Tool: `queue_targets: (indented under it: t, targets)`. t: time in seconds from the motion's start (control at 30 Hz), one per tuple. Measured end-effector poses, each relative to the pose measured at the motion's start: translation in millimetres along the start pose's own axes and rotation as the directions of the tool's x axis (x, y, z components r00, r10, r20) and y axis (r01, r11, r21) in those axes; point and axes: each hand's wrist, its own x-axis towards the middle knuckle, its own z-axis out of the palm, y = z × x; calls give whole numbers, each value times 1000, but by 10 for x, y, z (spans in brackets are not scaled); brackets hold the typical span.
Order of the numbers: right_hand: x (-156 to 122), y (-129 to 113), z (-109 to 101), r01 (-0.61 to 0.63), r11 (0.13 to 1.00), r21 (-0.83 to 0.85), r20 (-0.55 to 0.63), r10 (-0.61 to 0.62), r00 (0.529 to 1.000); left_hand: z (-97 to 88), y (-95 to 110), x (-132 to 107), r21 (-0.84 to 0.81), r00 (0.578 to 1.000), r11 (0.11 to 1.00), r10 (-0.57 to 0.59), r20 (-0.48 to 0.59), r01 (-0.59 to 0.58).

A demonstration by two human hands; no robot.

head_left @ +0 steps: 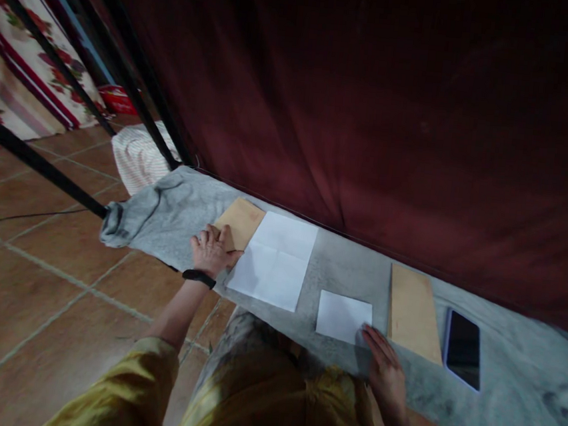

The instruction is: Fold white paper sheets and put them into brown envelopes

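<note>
My left hand (213,250), with a black band at the wrist, lies flat with spread fingers on the near corner of a brown envelope (242,221), beside a large unfolded white sheet (277,259). My right hand (384,364) rests open, its fingertips at the lower right corner of a small folded white paper (343,316). A second brown envelope (414,311) lies just right of that paper. All of them sit on a grey cloth (343,269) spread over the tiled floor.
A dark phone (464,347) lies on the cloth right of the second envelope. A dark red curtain (374,114) hangs behind. Black metal bars (38,161) cross at left, near a striped white bundle (139,155) and floral fabric (23,47).
</note>
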Motion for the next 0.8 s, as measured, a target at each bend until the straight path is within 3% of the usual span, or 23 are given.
queue_targets:
  t: [0.23,0.6,0.67,0.8]
  targets:
    - [-5,26,27,17,1000,-16,-20,-17,1000,-153,129,-39,26,993,998,52,-104,-50]
    - [2,37,41,46,999,-28,-40,-47,998,-325,143,-11,3,988,996,86,-130,-87]
    - [13,22,35,53,998,-34,-47,-54,997,-349,102,24,-56,990,996,54,-128,-62]
    - [36,-21,17,45,998,-37,-51,-46,998,-331,-52,124,-253,988,963,-117,-97,89]
